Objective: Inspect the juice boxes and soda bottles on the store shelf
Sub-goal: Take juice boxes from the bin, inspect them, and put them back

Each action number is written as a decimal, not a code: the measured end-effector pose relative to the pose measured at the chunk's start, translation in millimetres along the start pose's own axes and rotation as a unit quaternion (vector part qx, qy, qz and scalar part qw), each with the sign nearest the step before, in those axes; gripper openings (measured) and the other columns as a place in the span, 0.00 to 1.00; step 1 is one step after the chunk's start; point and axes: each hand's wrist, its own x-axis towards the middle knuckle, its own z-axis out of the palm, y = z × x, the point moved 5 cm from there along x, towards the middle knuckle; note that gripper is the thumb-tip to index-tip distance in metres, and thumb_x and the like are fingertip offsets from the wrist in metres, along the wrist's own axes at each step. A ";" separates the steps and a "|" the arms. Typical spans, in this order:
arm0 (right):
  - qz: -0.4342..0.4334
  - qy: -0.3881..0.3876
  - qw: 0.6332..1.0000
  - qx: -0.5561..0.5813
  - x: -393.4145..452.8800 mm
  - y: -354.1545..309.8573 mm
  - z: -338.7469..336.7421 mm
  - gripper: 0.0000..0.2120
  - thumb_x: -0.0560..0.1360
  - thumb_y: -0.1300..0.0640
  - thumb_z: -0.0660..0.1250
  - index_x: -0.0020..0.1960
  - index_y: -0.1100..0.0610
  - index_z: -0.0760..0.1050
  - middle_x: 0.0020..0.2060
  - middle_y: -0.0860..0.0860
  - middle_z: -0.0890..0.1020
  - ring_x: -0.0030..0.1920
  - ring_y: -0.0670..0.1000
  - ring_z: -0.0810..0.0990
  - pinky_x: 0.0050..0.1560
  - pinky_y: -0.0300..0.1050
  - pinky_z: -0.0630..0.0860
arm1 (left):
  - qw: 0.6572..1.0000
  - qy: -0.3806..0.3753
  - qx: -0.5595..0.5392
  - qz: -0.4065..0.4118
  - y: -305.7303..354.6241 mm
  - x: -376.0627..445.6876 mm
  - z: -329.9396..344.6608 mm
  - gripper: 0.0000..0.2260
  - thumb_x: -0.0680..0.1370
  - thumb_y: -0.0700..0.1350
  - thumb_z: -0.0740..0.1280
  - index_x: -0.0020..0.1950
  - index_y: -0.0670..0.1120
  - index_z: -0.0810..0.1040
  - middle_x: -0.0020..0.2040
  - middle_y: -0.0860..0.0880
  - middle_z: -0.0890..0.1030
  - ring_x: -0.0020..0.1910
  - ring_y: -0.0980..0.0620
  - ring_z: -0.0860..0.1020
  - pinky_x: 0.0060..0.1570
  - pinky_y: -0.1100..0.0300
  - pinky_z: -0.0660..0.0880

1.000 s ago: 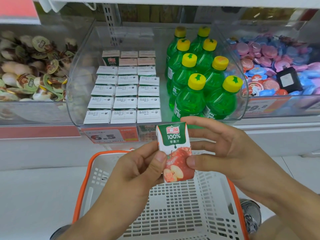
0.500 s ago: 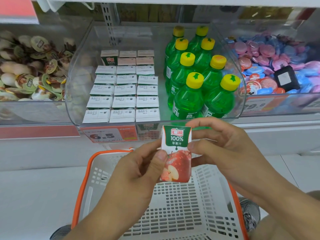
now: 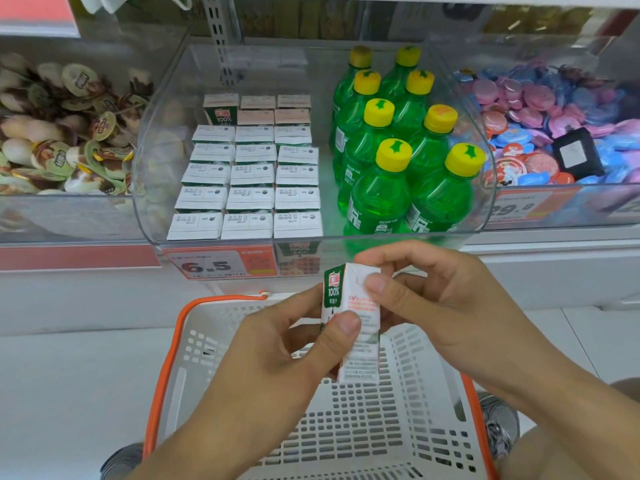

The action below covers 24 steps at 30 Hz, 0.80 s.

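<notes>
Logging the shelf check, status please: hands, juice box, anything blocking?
Both hands grip one apple juice box, side panel up. Held over white basket. Nothing blocking.

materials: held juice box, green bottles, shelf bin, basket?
Small white-and-green juice box: likely coated paperboard, slight sheen; folded top seam shows. Green soda bottles: translucent glossy plastic, light passing through; yellow caps opaque plastic. Clear curved shelf bin: transparent rigid plastic, probably acrylic. White perforated basket: moulded matte plastic; orange rim.

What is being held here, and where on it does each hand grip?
A small apple juice box. The left hand pinches its lower front edge; the right hand pinches its top corner.
</notes>
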 end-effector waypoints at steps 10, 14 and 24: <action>-0.049 -0.039 0.996 -0.070 -3.8 -0.2 1.8 0.22 0.69 0.59 0.74 0.61 0.43 0.81 0.49 0.50 0.77 0.42 0.49 0.79 0.42 0.44 0.78 | 0.995 -0.013 -0.097 -0.027 -13.3 3.5 -3.2 0.16 0.74 0.47 0.68 0.61 0.49 0.83 0.57 0.45 0.85 0.60 0.38 0.80 0.64 0.46 0.75; -0.051 -0.058 0.995 -0.059 -4.3 1.1 3.7 0.29 0.67 0.62 0.75 0.65 0.43 0.78 0.52 0.50 0.77 0.47 0.51 0.79 0.45 0.42 0.78 | 0.994 0.003 -0.105 -0.028 -13.7 2.8 -5.6 0.18 0.74 0.47 0.68 0.63 0.47 0.82 0.58 0.43 0.84 0.63 0.33 0.75 0.69 0.39 0.69; -0.042 -0.094 0.988 -0.119 -6.4 -0.8 6.9 0.31 0.68 0.58 0.77 0.67 0.39 0.73 0.58 0.48 0.77 0.56 0.50 0.79 0.51 0.49 0.81 | 0.992 0.023 -0.120 -0.038 -14.7 4.8 -8.9 0.19 0.73 0.48 0.68 0.63 0.43 0.81 0.58 0.45 0.84 0.60 0.42 0.81 0.65 0.49 0.75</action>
